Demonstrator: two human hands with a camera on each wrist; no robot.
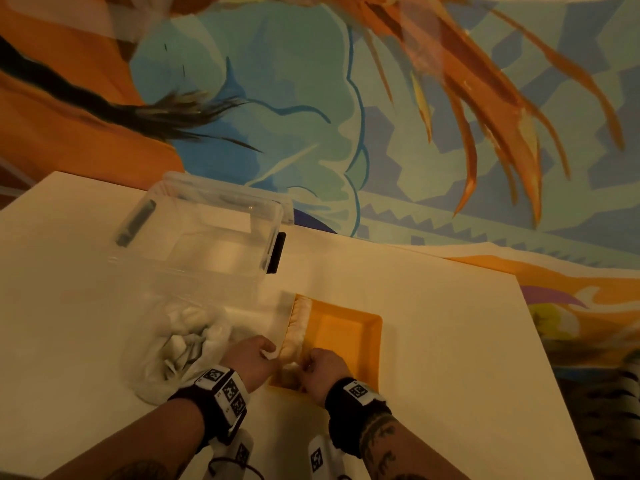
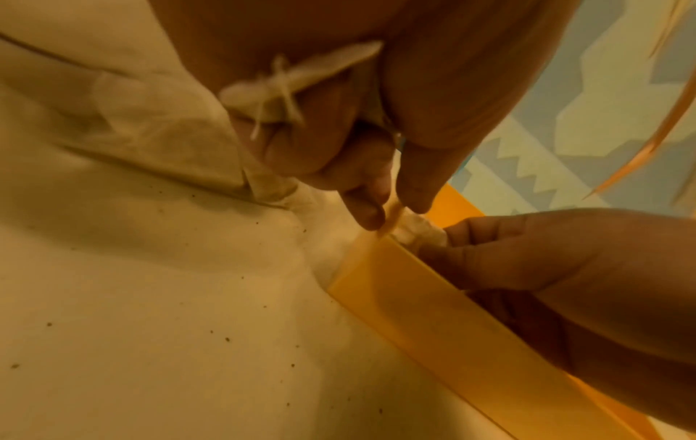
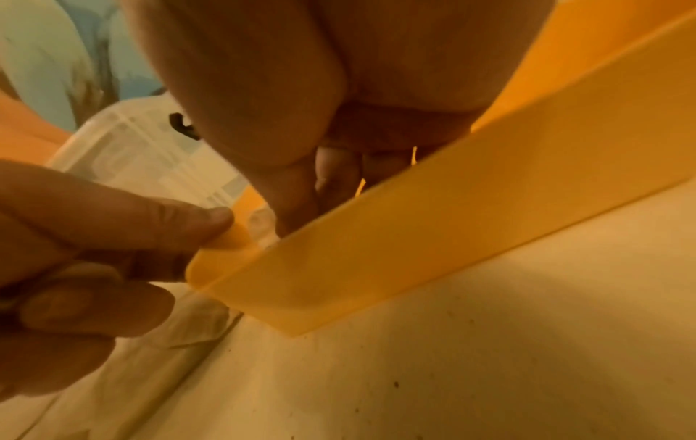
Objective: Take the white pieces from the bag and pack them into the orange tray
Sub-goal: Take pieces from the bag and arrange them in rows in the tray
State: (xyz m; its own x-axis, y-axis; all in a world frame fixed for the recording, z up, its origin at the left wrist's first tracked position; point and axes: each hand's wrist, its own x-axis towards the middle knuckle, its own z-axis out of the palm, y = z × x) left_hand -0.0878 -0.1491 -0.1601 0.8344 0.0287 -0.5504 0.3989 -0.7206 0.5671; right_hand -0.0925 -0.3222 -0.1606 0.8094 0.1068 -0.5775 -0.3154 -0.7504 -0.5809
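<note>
Taking the tray (image 1: 349, 337) as the landmark, the bag (image 1: 180, 344) lies farthest left of it on the table (image 1: 450, 341), its clear film slumped flat with a heap of white pieces still bunched inside. Its mouth seems to face the tray, which would keep each transfer short. Behind the tray and to its left stands an open clear bin (image 1: 211, 230), apart from the work.

The left hand (image 1: 251, 358) sits just left of the tray's near left corner. In the left wrist view its thumb and forefinger pinch the tray's rim at that corner, and a white piece (image 2: 297, 82) is tucked under the curled fingers against the palm. That grip looks meant to steady the light tray while keeping the next piece ready.

Along the tray's left wall runs a row of pieces (image 1: 299, 327), packed side by side from the far end toward the near corner; the rest of the tray floor shows bare orange, so I judge the packing early.

The right hand (image 1: 323, 368) reaches into the tray's near left corner with fingers bent downward, touching a piece (image 2: 418, 229) at the row's near end, just beside the left fingertips. Whether it pinches that piece or only presses it down, I cannot tell; the right wrist view hides the fingertips behind the tray wall.
</note>
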